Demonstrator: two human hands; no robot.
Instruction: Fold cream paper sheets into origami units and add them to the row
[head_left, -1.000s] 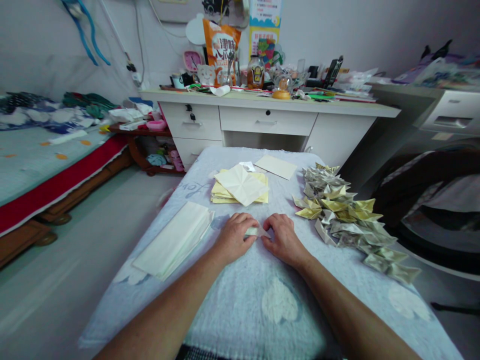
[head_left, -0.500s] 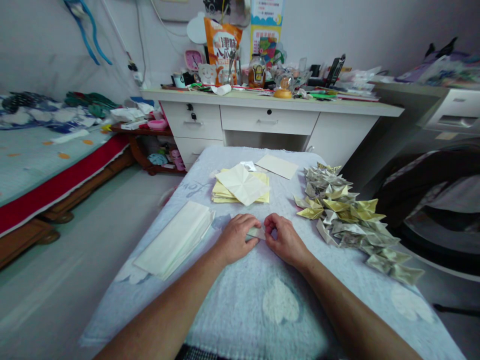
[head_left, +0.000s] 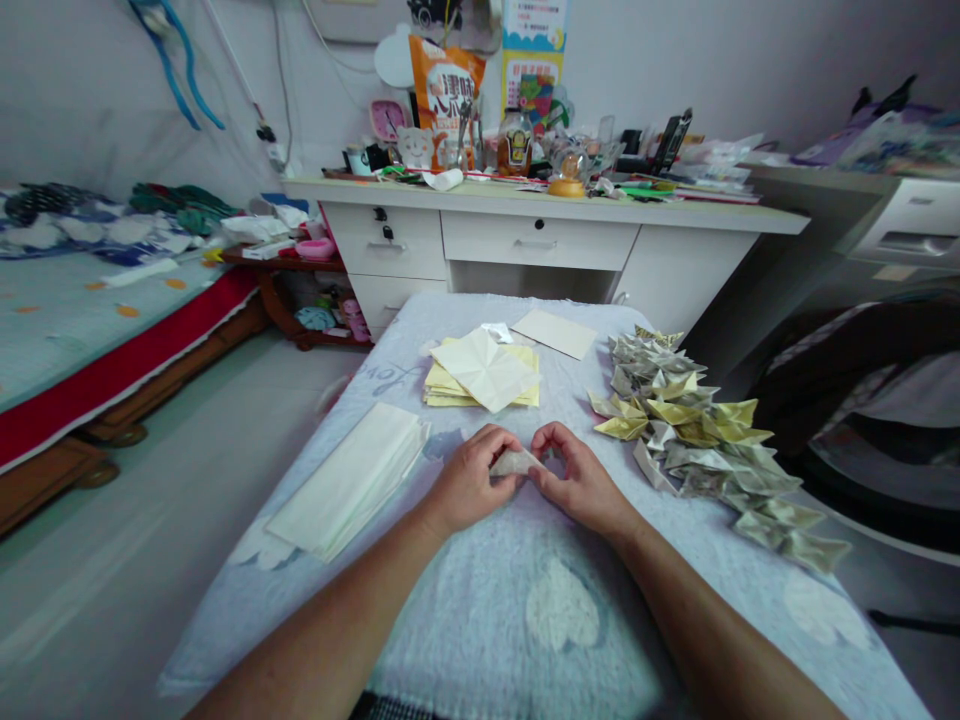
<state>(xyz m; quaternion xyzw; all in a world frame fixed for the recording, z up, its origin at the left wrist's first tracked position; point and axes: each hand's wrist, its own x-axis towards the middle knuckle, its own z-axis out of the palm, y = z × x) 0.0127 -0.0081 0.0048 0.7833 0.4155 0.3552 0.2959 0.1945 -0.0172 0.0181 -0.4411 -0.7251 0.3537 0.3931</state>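
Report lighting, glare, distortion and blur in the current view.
Head view: soft indoor light, faint sheen on the floor, washing machine front in shade; wide-angle stretching towards the edges; fine folds of the small paper between left hand and right hand too soft to read.

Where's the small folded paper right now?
Near the middle of the head view, the small folded paper is in the left hand, the right hand at its right end, nearer than the yellow paper stack.
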